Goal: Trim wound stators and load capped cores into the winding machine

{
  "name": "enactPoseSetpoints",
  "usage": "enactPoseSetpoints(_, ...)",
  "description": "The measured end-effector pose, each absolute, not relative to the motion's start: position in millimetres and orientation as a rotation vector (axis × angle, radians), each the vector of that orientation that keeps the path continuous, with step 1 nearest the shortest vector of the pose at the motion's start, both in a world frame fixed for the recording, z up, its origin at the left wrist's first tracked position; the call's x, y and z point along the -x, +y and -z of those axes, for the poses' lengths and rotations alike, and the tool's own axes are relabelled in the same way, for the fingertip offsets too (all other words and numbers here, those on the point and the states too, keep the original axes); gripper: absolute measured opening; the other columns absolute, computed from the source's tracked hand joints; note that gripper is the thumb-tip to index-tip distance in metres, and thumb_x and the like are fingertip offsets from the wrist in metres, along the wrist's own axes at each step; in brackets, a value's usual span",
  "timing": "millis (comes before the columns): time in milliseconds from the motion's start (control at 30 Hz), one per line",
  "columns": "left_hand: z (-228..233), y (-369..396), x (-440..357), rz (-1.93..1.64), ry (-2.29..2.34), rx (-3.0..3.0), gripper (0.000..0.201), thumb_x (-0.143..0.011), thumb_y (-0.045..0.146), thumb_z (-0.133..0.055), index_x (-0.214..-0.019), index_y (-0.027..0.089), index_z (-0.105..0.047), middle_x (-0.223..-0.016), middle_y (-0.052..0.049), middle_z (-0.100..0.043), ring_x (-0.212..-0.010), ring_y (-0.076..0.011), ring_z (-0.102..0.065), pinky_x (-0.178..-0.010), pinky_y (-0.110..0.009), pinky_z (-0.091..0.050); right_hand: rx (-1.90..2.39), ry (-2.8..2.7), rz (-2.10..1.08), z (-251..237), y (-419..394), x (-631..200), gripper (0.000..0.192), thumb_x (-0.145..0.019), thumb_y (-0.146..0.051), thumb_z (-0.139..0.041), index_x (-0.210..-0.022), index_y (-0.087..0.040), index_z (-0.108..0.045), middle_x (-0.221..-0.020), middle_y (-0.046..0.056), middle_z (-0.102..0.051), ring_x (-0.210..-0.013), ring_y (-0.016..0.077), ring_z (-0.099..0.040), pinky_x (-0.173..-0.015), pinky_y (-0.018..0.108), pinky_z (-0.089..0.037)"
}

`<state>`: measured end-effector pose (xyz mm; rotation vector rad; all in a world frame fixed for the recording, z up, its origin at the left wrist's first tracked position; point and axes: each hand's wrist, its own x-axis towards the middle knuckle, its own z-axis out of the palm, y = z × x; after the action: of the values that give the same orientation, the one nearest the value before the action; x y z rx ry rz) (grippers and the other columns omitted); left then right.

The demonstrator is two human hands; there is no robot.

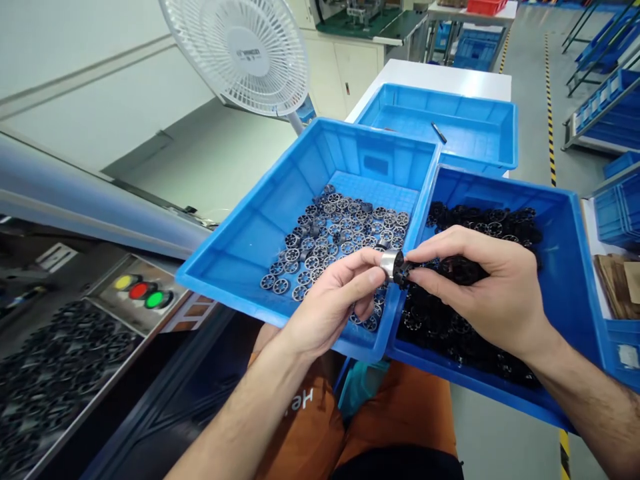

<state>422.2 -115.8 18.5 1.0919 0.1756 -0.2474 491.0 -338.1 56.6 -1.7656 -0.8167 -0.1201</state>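
Between thumb and fingers, my left hand (337, 297) grips a shiny silver metal ring (389, 265). My right hand (493, 283) pinches a small black spoked part (401, 268), which touches the ring's right end. Whether the black part sits inside the ring I cannot tell. Both hands are held over the adjoining walls of two blue bins. Below my left hand, the left bin (240, 233) holds many metal-rimmed spoked wheels (333, 227). Under my right hand, the right bin (570, 280) holds a heap of black spoked parts (480, 340), partly hidden by the hand.
A shallower blue bin (465, 107) with a black pen (439, 133) stands behind on a white table (400, 73). A white fan (245, 57) rises at the back left. At left are yellow, red and green buttons (140, 291) beside a tray of dark parts (60, 380).
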Motion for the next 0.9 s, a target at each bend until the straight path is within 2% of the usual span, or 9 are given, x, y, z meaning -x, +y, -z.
enactPoseSetpoints(133, -17.8, -116.1, -420.1, 0.262, 0.156, -1.079, 0.051, -0.087, 0.063, -0.103, -0.100, 0.021, -0.076, -0.061, 0.010, -0.047, -0.050, -0.0052, -0.034, -0.051, -0.016, -0.045, 1.757, -0.854, 0.130, -55.3, -337.9, -491.2, 0.014, -0.100, -0.016, -0.094, -0.106, -0.029, -0.092, -0.104, 0.002, -0.091, -0.092, 0.0214, -0.086, -0.087, 0.034, -0.069)
enactPoseSetpoints(300, -19.7, -116.3, -417.6, 0.280, 0.112, -1.073, 0.056, -0.093, 0.066, -0.097, -0.130, 0.027, -0.079, -0.061, 0.011, -0.047, -0.050, -0.0081, -0.036, -0.051, -0.018, -0.047, 1.729, -0.898, 0.119, -53.8, -335.8, -490.7, 0.017, -0.100, -0.013, -0.094, -0.107, -0.029, -0.094, -0.102, 0.001, -0.092, -0.088, 0.0211, -0.086, -0.082, 0.034, -0.069)
enactPoseSetpoints(400, -18.6, -115.5, -417.4, 0.286, 0.075, -1.095, 0.055, -0.093, 0.068, -0.096, -0.124, 0.025, -0.082, -0.062, 0.009, -0.049, -0.049, -0.0074, -0.038, -0.051, -0.018, -0.047, 1.714, -0.907, 0.106, -52.4, -335.4, -490.5, 0.019, -0.100, -0.012, -0.093, -0.107, -0.030, -0.094, -0.102, 0.001, -0.092, -0.088, 0.0211, -0.087, -0.083, 0.034, -0.070)
enactPoseSetpoints(700, -19.7, -115.6, -418.3, 0.246, 0.081, -1.114, 0.042, -0.095, 0.056, -0.099, -0.121, 0.026, -0.084, -0.081, 0.007, -0.058, -0.053, -0.0036, -0.041, -0.054, -0.017, -0.047, 1.669, -0.950, 0.070, -49.1, -335.9, -490.2, 0.020, -0.102, -0.015, -0.095, -0.111, -0.033, -0.095, -0.101, 0.001, -0.091, -0.087, 0.0217, -0.085, -0.078, 0.035, -0.068)
enactPoseSetpoints(900, -17.2, -114.9, -417.8, 0.268, 0.101, -1.080, 0.053, -0.094, 0.066, -0.096, -0.124, 0.024, -0.083, -0.062, 0.009, -0.049, -0.050, -0.0076, -0.038, -0.053, -0.019, -0.046, 1.703, -0.900, 0.067, -49.7, -334.4, -490.1, 0.018, -0.100, -0.017, -0.097, -0.108, -0.033, -0.095, -0.102, 0.001, -0.091, -0.088, 0.0229, -0.085, -0.081, 0.036, -0.069)
